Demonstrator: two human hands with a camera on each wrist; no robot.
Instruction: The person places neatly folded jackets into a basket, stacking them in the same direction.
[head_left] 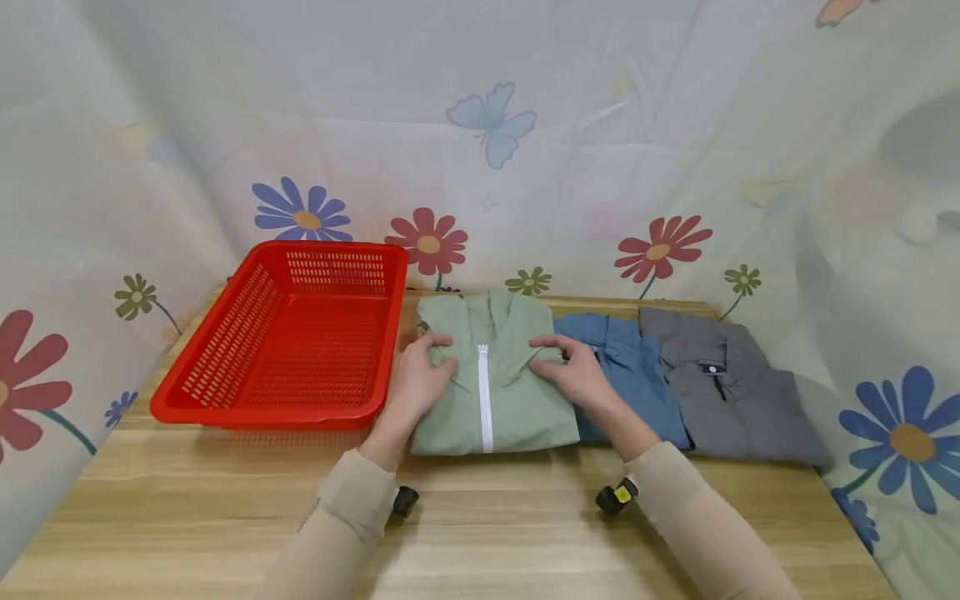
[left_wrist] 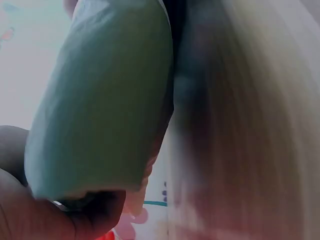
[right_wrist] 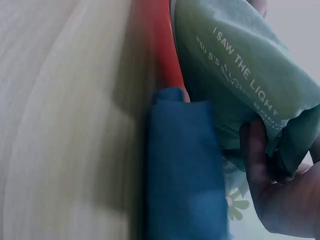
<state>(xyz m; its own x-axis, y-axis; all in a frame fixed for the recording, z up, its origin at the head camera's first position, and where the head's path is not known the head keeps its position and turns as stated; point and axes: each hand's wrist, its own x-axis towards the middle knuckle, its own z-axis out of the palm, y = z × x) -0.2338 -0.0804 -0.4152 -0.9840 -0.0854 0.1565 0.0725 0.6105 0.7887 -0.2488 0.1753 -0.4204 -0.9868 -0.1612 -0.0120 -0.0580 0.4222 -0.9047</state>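
A folded light green jacket (head_left: 525,400) with a white zip lies face up between my hands in the head view. My left hand (head_left: 418,375) grips its left side, and my right hand (head_left: 577,375) pinches its right side. In the right wrist view, white lettering shows on the jacket (right_wrist: 220,65), and fingers (right_wrist: 257,155) press under its edge. A gap between jacket and tabletop in the left wrist view shows it held off the table. Just right of it lies a folded blue garment (head_left: 637,383), partly covered. Beyond that is a folded grey garment (head_left: 757,408).
To the left stands a red perforated plastic basket (head_left: 262,417), with its inner floor visible. Everything sits on a wooden table (head_left: 495,533). A flower-printed curtain (head_left: 570,192) hangs behind the table and along its sides.
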